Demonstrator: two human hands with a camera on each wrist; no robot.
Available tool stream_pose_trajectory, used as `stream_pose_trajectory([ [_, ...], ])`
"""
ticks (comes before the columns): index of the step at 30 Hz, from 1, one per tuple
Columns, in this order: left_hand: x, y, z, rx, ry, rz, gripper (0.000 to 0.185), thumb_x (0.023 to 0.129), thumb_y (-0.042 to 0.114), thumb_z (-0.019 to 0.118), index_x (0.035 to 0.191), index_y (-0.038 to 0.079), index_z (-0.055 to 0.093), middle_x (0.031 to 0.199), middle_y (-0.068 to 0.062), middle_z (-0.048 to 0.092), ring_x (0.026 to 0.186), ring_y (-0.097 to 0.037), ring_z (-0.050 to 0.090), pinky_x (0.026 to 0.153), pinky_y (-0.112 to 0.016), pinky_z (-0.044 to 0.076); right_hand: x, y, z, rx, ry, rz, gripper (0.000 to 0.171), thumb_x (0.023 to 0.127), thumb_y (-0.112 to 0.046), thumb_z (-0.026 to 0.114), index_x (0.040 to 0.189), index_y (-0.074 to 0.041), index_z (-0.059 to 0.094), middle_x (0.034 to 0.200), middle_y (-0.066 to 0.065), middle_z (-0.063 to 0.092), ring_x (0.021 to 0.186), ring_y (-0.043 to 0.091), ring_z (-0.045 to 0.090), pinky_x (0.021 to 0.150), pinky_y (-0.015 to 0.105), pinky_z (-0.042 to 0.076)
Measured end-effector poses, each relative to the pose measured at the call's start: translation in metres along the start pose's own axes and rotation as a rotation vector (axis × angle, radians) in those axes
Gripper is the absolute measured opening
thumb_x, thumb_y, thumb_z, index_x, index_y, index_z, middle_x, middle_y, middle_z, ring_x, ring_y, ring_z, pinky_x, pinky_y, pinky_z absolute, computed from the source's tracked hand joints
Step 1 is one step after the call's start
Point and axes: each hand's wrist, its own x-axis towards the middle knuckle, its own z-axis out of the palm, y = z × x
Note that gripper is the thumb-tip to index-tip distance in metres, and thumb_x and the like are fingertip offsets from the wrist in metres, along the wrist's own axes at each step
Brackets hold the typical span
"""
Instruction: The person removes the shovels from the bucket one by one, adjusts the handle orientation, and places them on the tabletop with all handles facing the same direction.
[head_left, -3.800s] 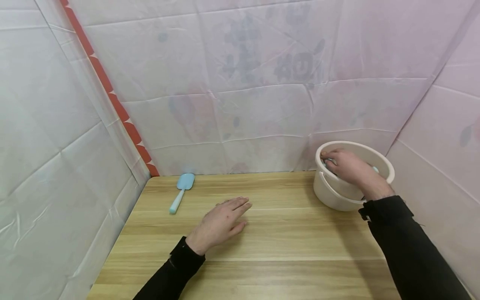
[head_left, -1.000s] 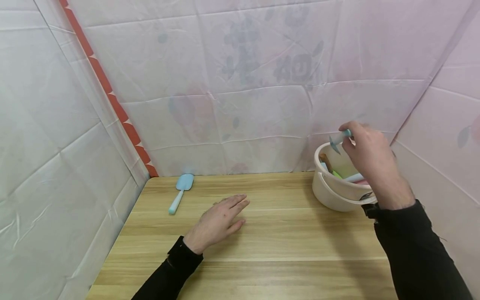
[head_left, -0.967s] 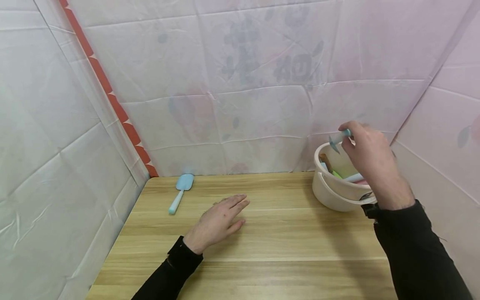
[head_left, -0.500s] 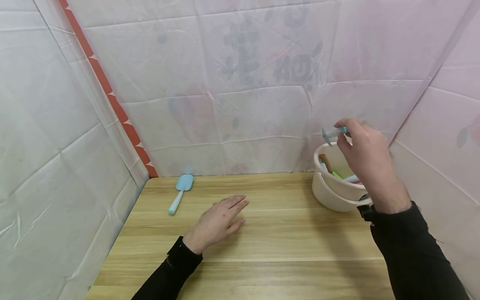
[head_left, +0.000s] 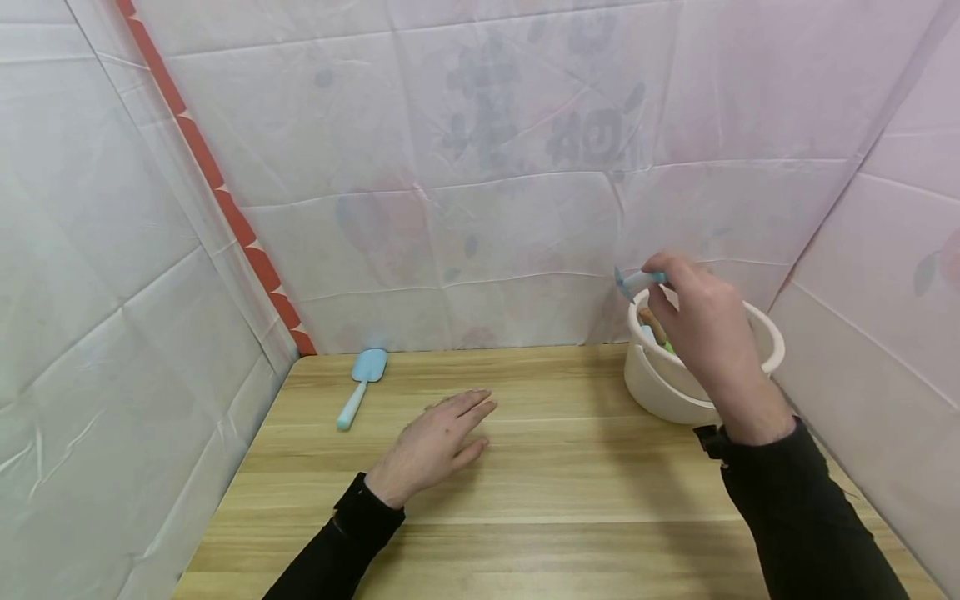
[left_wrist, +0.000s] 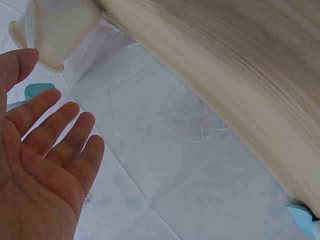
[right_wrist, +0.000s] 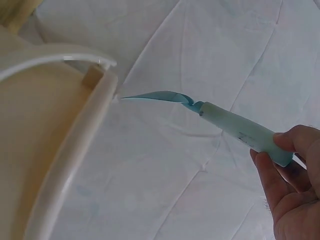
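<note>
No readable writing shows; the cloth wall [head_left: 487, 208] behind carries only faint blurred prints. The right hand [head_left: 701, 325] pinches a small light-blue spatula [right_wrist: 225, 117] by its pale, smooth handle, its thin curved translucent blade held above the near-left rim of the cream plastic bucket [head_left: 660, 392] at the far right. The left hand [head_left: 435, 446] lies flat, fingers spread, on the wood-grain table [head_left: 562, 500]. Another blue spatula [head_left: 363, 382] lies far left.

Small spatula [head_left: 636, 282]: translucent teal blade, pale blue handle. Pinched at handle end by right hand [head_left: 701, 329], roughly horizontal, blade pointing left, held above the cream bucket's [head_left: 660, 387] left rim.
</note>
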Motion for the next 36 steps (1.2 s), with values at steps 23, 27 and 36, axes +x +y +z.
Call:
stream_pose_trajectory([
  [23,0.001,-0.002,0.001,0.016,-0.022,-0.008,0.061,0.117,0.034,0.077,0.17,0.01,0.061,0.174,-0.013,0.064,0.159,-0.03,0.066,0.128,-0.049,0.063,-0.038,-0.02,0.037,0.059,0.007,-0.047,0.034,0.097,0.018,0.079,0.126,0.002,0.076,0.13,0.024,0.085,0.107,0.048,0.084,0.086,0.064,0.07],
  [27,0.001,-0.002,0.001,0.015,-0.017,-0.009,0.06,0.116,0.034,0.078,0.169,0.009,0.062,0.174,-0.013,0.065,0.159,-0.031,0.067,0.127,-0.049,0.063,-0.043,-0.024,0.043,0.057,0.01,-0.078,0.037,0.095,0.019,0.081,0.127,0.002,0.075,0.129,0.023,0.085,0.104,0.046,0.083,0.083,0.061,0.071],
  [36,0.001,-0.001,0.001,0.006,-0.02,-0.017,0.06,0.116,0.034,0.078,0.169,0.009,0.062,0.174,-0.013,0.065,0.158,-0.031,0.067,0.127,-0.05,0.063,-0.054,-0.032,0.056,0.086,-0.003,-0.125,0.037,0.093,0.02,0.084,0.125,0.003,0.075,0.13,0.021,0.085,0.11,0.042,0.084,0.087,0.054,0.07],
])
